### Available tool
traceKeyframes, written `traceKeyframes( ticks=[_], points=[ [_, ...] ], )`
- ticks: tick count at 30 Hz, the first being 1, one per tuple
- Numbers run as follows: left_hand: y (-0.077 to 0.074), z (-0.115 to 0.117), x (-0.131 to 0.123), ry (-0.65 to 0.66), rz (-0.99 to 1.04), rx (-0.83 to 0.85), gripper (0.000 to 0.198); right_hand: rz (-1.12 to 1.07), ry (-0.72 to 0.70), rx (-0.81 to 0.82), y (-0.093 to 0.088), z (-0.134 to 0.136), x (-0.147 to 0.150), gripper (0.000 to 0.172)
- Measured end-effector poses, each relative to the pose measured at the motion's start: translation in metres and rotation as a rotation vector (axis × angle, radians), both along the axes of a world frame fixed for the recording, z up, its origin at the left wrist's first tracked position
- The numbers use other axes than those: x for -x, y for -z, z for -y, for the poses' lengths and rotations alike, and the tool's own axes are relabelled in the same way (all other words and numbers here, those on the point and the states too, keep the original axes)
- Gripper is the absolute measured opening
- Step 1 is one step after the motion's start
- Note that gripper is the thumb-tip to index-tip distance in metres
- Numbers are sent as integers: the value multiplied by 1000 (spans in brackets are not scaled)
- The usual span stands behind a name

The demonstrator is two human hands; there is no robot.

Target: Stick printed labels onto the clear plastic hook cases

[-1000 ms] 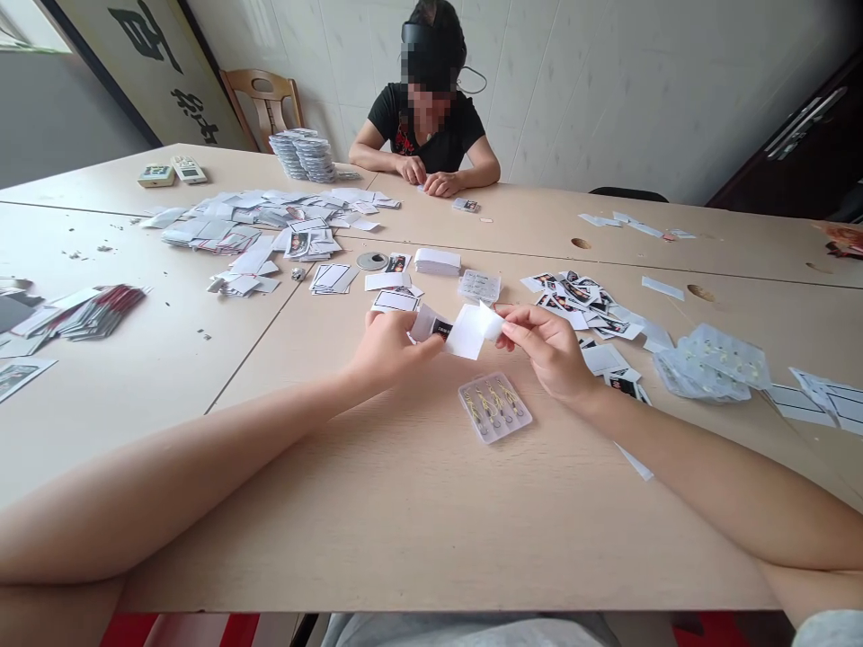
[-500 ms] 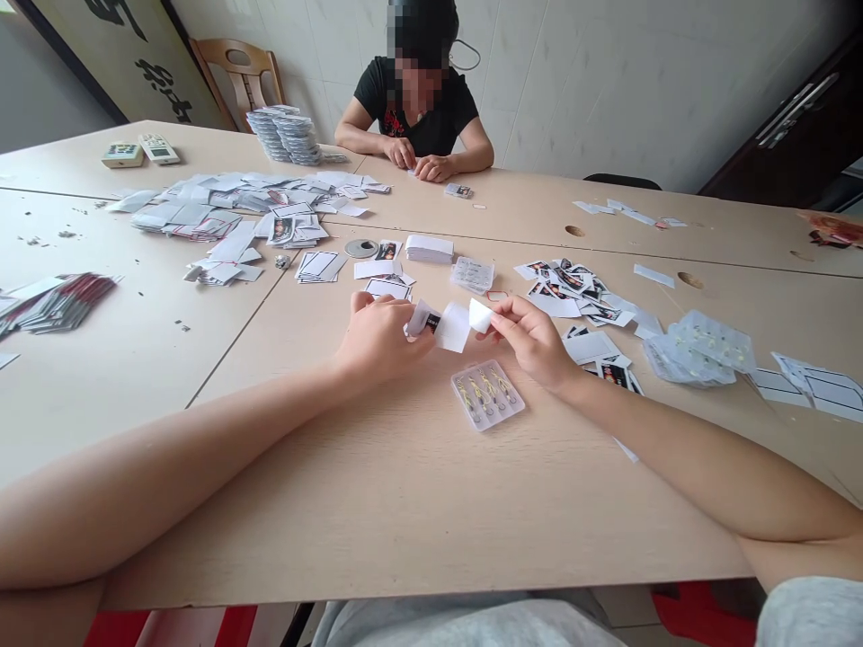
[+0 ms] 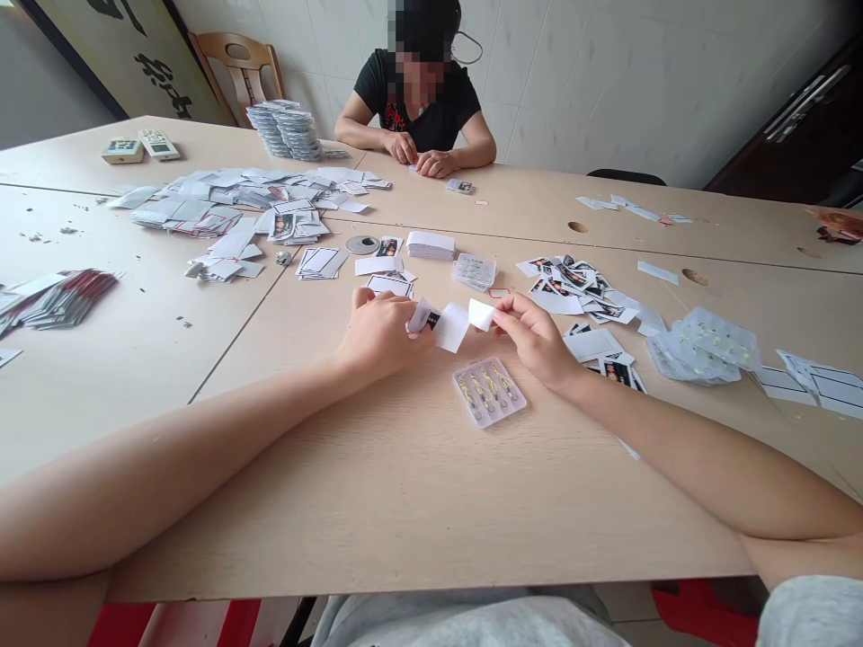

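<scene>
My left hand (image 3: 378, 330) and my right hand (image 3: 532, 337) together hold a folded white paper card (image 3: 450, 323) just above the wooden table (image 3: 378, 485). The left fingers pinch its left end, where a dark print shows. The right fingers pinch its bent right flap. Right below the card lies a small clear plastic box (image 3: 489, 391) with several gold hooks in it.
Printed cards (image 3: 580, 292) lie scattered at the right, with clear plastic trays (image 3: 705, 343) beyond them. More card piles (image 3: 229, 211) cover the left. A white card stack (image 3: 431, 244) and another clear box (image 3: 475, 270) sit ahead. A person in black (image 3: 418, 117) works at the far side beside stacked boxes (image 3: 283, 130).
Both hands stay on the card, and the right fingers have folded its right flap further over. The view has shifted slightly.
</scene>
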State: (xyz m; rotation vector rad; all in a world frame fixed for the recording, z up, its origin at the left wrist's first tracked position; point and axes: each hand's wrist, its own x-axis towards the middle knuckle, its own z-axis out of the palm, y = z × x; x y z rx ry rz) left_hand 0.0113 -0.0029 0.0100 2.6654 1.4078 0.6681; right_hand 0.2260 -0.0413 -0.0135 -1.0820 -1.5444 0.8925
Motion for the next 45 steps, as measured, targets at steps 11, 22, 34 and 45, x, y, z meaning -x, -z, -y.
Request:
traceKeyframes(
  ticks=[11,22,34,45],
  points=[
    [-1,-1,-1,-8,-58,11,25,-167,-13,159,6,-4,-1,12],
    [3,-3,0,-10,-102,-28,23,-296,-7,225,9,-8,-2,11],
    [8,-3,-3,-41,-157,-59,22,-433,-29,258,5,-9,0,10],
    [11,-3,-3,-42,-170,-90,22,-490,-15,270,5,-11,0,15]
  ],
)
